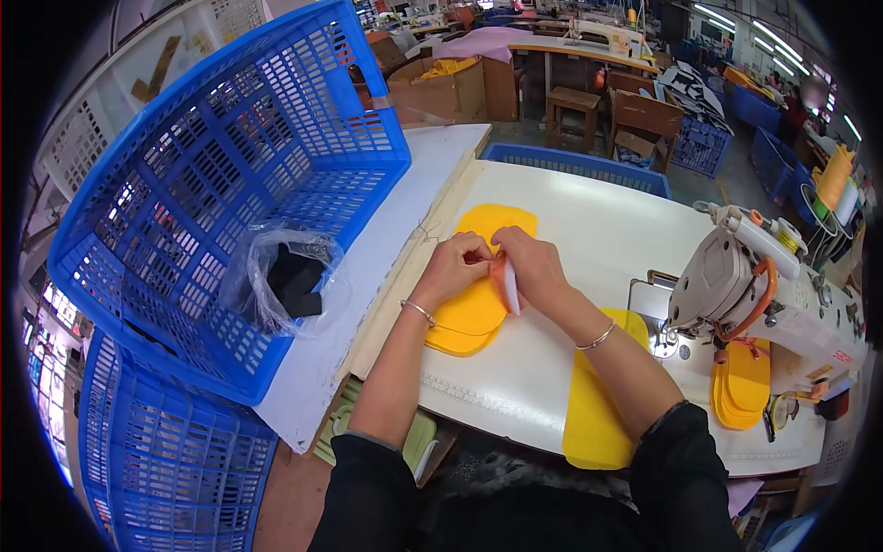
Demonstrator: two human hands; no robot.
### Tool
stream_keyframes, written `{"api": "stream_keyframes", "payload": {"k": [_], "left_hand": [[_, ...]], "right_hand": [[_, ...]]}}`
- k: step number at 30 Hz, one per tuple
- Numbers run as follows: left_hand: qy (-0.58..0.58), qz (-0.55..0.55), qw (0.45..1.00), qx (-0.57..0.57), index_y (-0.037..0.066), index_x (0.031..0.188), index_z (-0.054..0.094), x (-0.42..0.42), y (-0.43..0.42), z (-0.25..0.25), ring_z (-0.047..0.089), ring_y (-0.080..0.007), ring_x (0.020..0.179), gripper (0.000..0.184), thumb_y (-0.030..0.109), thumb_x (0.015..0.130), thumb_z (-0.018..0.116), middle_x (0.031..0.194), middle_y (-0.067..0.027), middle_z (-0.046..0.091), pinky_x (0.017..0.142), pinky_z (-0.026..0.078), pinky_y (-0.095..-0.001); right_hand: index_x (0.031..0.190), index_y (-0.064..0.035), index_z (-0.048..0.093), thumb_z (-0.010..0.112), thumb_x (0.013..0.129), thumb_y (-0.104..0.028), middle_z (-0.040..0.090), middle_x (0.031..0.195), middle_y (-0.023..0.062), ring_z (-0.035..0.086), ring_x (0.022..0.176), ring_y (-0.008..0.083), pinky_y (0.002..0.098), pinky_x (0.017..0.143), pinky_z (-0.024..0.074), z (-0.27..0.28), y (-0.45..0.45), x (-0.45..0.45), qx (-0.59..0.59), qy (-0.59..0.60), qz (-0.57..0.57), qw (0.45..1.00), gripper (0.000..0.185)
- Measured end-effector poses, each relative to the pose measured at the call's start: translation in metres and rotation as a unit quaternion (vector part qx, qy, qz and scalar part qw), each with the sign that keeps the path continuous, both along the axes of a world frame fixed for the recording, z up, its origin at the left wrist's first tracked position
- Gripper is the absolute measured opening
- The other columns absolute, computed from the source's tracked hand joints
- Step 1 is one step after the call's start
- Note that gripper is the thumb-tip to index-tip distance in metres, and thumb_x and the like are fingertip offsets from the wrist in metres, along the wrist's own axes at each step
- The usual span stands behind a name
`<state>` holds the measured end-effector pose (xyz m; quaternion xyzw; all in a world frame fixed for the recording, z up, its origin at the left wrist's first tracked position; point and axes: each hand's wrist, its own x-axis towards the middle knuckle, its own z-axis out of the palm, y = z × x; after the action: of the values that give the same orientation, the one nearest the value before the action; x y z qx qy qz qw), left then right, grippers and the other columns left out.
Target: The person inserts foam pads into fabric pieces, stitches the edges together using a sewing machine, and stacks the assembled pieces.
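Note:
Above a stack of yellow fabric pieces (464, 322), my two hands meet with the fingers pinched close together. My right hand (533, 267) is closed on a small folded orange-and-white piece (508, 287), which hangs below its fingers. My left hand (452, 265) is closed at that piece's upper edge; what lies between its fingertips is hidden. A long yellow fabric piece (593, 405) lies under my right forearm and reaches the table's front edge. Near the sewing machine (736, 276) lies another yellow stack (741, 385).
A large blue plastic crate (212, 175) stands tilted at left, with a clear plastic bag (262, 285) of dark pieces in it. A second crate (175, 460) is below. The white table (589, 221) has a wooden strip along its left side. Another blue crate (579, 166) sits behind.

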<state>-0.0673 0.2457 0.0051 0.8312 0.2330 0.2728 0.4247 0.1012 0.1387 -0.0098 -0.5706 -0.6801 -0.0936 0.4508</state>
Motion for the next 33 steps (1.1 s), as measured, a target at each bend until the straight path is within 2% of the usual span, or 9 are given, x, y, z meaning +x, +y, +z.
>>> {"api": "stream_keyframes", "payload": {"k": [3,12,19,21,23,27,28,31,33], "left_hand": [[0.019,0.021,0.999,-0.023,-0.001,0.090,0.071,0.001,-0.002,0.006,0.065,-0.0165,0.082,0.008,0.003,0.085,0.075,0.091,-0.0080,0.069,0.077,0.052,-0.0284],[-0.020,0.045,0.998,0.026,-0.001,0.092,0.074,0.003,-0.001,0.002,0.068,-0.0150,0.088,0.006,0.005,0.090,0.075,0.098,-0.0057,0.074,0.081,0.054,-0.0277],[0.041,0.116,0.954,0.272,0.000,0.091,0.073,-0.006,0.004,-0.006,0.069,-0.0214,0.088,0.007,0.006,0.089,0.075,0.094,-0.0082,0.072,0.083,0.056,-0.0297],[-0.014,0.111,0.988,0.103,0.000,0.094,0.072,-0.005,0.006,-0.008,0.068,-0.0224,0.093,0.008,0.004,0.087,0.074,0.096,-0.0094,0.071,0.087,0.056,-0.0303],[-0.042,0.103,0.994,0.018,0.000,0.095,0.071,-0.001,0.010,-0.012,0.068,-0.0228,0.095,0.009,0.003,0.087,0.074,0.097,-0.0100,0.070,0.089,0.055,-0.0305],[-0.134,0.064,0.984,-0.100,0.000,0.101,0.070,-0.001,0.011,-0.018,0.065,-0.0172,0.104,0.015,0.001,0.087,0.075,0.096,-0.0077,0.068,0.095,0.055,-0.0297],[-0.106,0.065,0.992,-0.026,0.000,0.099,0.069,-0.002,0.005,-0.015,0.065,-0.0185,0.102,0.014,0.002,0.087,0.075,0.097,-0.0078,0.068,0.094,0.055,-0.0307],[-0.051,0.067,0.990,0.118,0.000,0.096,0.068,-0.003,-0.006,-0.004,0.065,-0.0210,0.099,0.011,0.002,0.087,0.074,0.101,-0.0079,0.067,0.092,0.055,-0.0327],[0.011,0.059,0.980,0.190,0.000,0.094,0.067,-0.007,-0.004,-0.001,0.064,-0.0245,0.097,0.009,0.002,0.088,0.074,0.102,-0.0087,0.066,0.088,0.054,-0.0337]], "right_hand": [[0.095,-0.0093,0.058,0.068,0.085,-0.009,0.063,0.092,0.0097,0.069,0.078,0.0326,0.0388,0.059,0.0543,0.002,0.002,-0.006,-0.026,-0.106,-0.062,0.992,0.014],[0.094,-0.0087,0.060,0.068,0.085,-0.007,0.064,0.091,0.0082,0.068,0.077,0.0317,0.0399,0.059,0.0534,-0.001,0.004,0.004,0.003,-0.078,-0.022,0.997,0.011],[0.100,-0.0023,0.070,0.067,0.093,-0.004,0.073,0.087,0.0069,0.071,0.081,0.0193,0.0307,0.068,0.0545,-0.014,-0.019,0.021,-0.097,0.173,0.087,0.976,0.008],[0.102,-0.0017,0.070,0.068,0.093,-0.003,0.073,0.088,0.0065,0.071,0.083,0.0191,0.0310,0.072,0.0551,-0.003,-0.013,0.034,-0.145,0.310,0.068,0.937,0.010],[0.107,-0.0004,0.071,0.069,0.093,-0.002,0.073,0.090,0.0058,0.071,0.086,0.0186,0.0317,0.078,0.0564,0.020,-0.004,0.050,-0.229,0.558,0.022,0.798,0.014],[0.112,0.0000,0.071,0.070,0.094,-0.003,0.073,0.096,0.0087,0.070,0.089,0.0193,0.0331,0.080,0.0565,0.029,0.029,0.027,-0.146,0.603,0.125,0.774,0.018],[0.112,0.0000,0.071,0.070,0.094,-0.003,0.073,0.096,0.0087,0.070,0.089,0.0193,0.0331,0.080,0.0565,0.027,0.032,0.026,-0.142,0.604,0.126,0.774,0.018],[0.104,0.0011,0.072,0.069,0.092,-0.002,0.072,0.101,0.0127,0.070,0.090,0.0251,0.0349,0.078,0.0574,0.010,0.035,0.023,-0.085,0.306,-0.045,0.947,0.013],[0.102,0.0008,0.073,0.069,0.092,-0.004,0.071,0.102,0.0133,0.070,0.089,0.0269,0.0363,0.079,0.0573,0.012,0.022,0.019,-0.100,0.238,-0.052,0.965,0.012]]}}
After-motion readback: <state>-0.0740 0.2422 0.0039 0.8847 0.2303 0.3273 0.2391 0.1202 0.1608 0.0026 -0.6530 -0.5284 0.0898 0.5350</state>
